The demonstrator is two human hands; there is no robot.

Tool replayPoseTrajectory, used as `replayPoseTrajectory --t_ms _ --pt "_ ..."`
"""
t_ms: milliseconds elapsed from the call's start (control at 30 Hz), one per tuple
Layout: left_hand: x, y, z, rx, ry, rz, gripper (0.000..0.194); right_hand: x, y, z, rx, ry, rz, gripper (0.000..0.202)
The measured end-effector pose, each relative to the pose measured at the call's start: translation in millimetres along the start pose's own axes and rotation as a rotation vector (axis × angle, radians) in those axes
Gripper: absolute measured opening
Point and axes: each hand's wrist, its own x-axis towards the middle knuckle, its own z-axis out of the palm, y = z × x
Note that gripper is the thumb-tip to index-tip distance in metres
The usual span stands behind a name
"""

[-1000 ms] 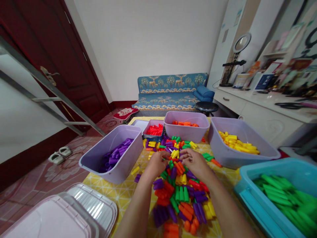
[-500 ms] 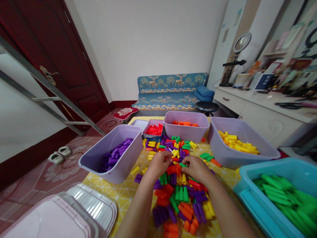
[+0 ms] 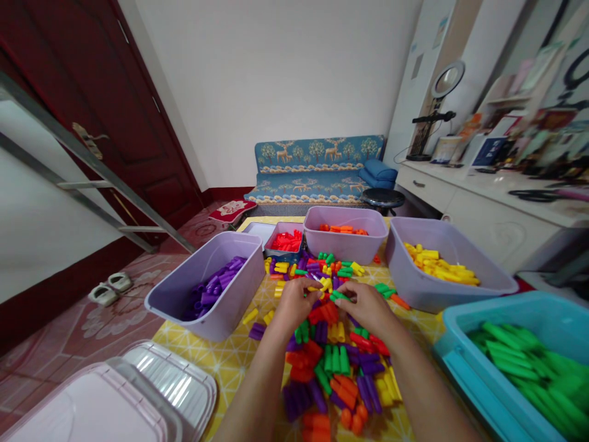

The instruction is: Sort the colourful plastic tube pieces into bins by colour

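Observation:
A pile of cap-like plastic tubes (image 3: 340, 362) in purple, green, orange, red and yellow covers the middle of the table. Over its far part my right hand (image 3: 365, 305) pinches a green plastic tube (image 3: 339, 296) between thumb and fingertips. My left hand (image 3: 293, 301) is close on the left, its fingers curled together next to some yellow pieces (image 3: 326, 285). What lies between the left fingertips is hidden. Just below both hands sit orange tubes (image 3: 323, 313).
Around the pile stand a bin of purple tubes (image 3: 161, 301), a small box of red ones (image 3: 271, 253), a lilac bin with orange ones (image 3: 345, 245), a bin of yellow ones (image 3: 414, 298) and a blue bin of green ones (image 3: 455, 337). Lids (image 3: 92, 405) lie at the front left.
My right hand has risen slightly and now shows a green tube at its fingertips more plainly. The left hand has shifted a little upward; the bins stay put.

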Motion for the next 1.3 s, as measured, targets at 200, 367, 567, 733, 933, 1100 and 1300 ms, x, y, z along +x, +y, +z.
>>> replayPoseTrajectory --t_ms 200,367,567,733,933,1100,1300 --pt "0.2 -4.9 -3.0 0.077 0.040 0.062 0.030 5.7 20.6 -0.1 -0.391 0.345 0.129 0.053" --pt "0.9 -6.7 -5.8 0.062 0.060 0.006 0.025 3.7 36.7 5.1 -0.510 0.329 0.380 0.065" --pt "2.0 -8.8 -6.8 0.043 0.039 -0.021 0.025 4.3 51.7 11.9 -0.385 0.284 0.372 0.056" --pt "3.2 -12.1 -7.1 0.065 0.039 -0.017 0.025 11.2 47.5 14.3 0.113 0.183 0.234 0.040" --pt "3.5 -14.0 -7.9 0.037 0.000 -0.026 0.028 9.9 29.3 30.3 0.381 0.046 0.152 0.045" --pt "2.6 -14.3 -4.7 0.026 -0.023 0.005 0.028 5.5 20.3 38.1 0.128 0.047 0.050 0.052" --pt "1.2 -14.0 -4.4 0.013 -0.061 -0.005 0.028 5.7 9.0 29.0 0.026 0.105 0.057 0.025"
